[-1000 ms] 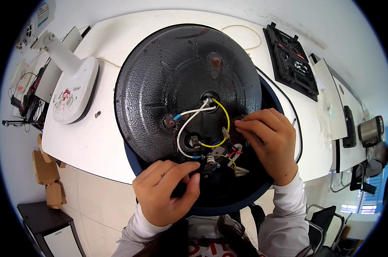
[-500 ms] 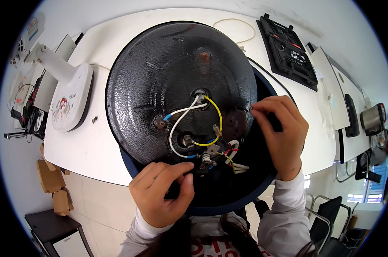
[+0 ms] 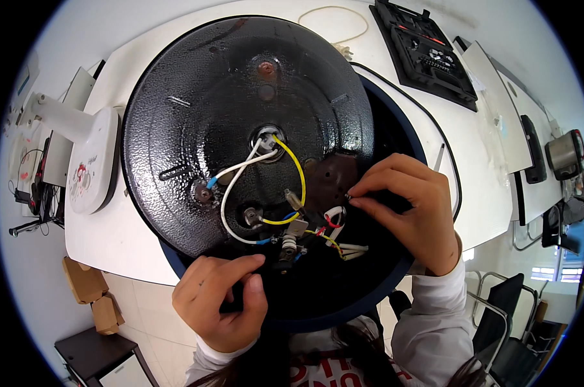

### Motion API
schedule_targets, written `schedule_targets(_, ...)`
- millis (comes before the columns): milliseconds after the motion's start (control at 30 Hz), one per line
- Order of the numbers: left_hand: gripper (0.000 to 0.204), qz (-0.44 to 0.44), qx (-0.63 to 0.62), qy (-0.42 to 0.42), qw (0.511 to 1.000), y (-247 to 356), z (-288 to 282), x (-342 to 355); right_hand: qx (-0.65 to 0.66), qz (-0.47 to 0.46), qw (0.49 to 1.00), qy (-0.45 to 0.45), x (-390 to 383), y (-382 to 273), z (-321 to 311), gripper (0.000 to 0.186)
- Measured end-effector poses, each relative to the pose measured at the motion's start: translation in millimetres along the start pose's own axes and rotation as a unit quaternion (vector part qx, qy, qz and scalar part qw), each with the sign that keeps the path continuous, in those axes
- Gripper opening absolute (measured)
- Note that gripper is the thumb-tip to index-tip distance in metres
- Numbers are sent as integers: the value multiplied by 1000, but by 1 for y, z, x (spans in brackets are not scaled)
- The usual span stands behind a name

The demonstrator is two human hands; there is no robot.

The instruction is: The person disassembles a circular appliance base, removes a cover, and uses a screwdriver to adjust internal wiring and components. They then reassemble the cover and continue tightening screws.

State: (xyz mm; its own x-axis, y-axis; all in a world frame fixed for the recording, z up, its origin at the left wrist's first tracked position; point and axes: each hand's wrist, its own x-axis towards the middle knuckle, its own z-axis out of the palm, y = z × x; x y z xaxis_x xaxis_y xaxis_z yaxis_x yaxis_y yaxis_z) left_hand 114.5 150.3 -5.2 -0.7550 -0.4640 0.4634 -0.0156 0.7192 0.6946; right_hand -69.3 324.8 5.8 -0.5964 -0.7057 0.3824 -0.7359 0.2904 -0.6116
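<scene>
Between the thumb and forefinger of my right hand (image 3: 405,213) is a tiny metal screw (image 3: 348,196), held over the right side of a round black metal pan (image 3: 195,129). The pan lies bottom up, tilted across a dark blue round housing (image 3: 405,135). White wires (image 3: 230,193) and a yellow wire (image 3: 300,164) run between its terminals, with blue sleeves at some ends. A small thermostat (image 3: 289,244) with a white ceramic stack sits near the pan's front edge. My left hand (image 3: 221,300) hovers beside it, fingers loosely bent, thumb and forefinger apart.
A black tool case (image 3: 427,58) lies unfolded at the back right of the white table (image 3: 479,213). To the left stands a white appliance (image 3: 92,161) with a tilted arm. A black cord (image 3: 434,135) curves round the housing's right side. Cardboard boxes (image 3: 89,284) sit beyond the left edge.
My right hand has moved inward and down from the pan's right rim, and the screw now shows in its fingertips. The pan and left hand appear shifted left as the view moved.
</scene>
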Motion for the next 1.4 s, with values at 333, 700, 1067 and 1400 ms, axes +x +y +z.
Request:
schedule_targets(333,19,9,11,-9,1000,-1,0,0,6,-32,999,-40,8,2,-2,18)
schedule_targets(700,22,-5,6,-29,1000,2,-2,2,-38,-62,997,-27,5,2,2,14)
schedule_targets(1067,24,38,-20,8,999,0,-2,-2,21,-33,989,144,-11,-15,-9,18)
schedule_targets(1400,28,89,-27,223,970,-32,-25,-54,-42,75,976,201,-64,-54,-45,25)
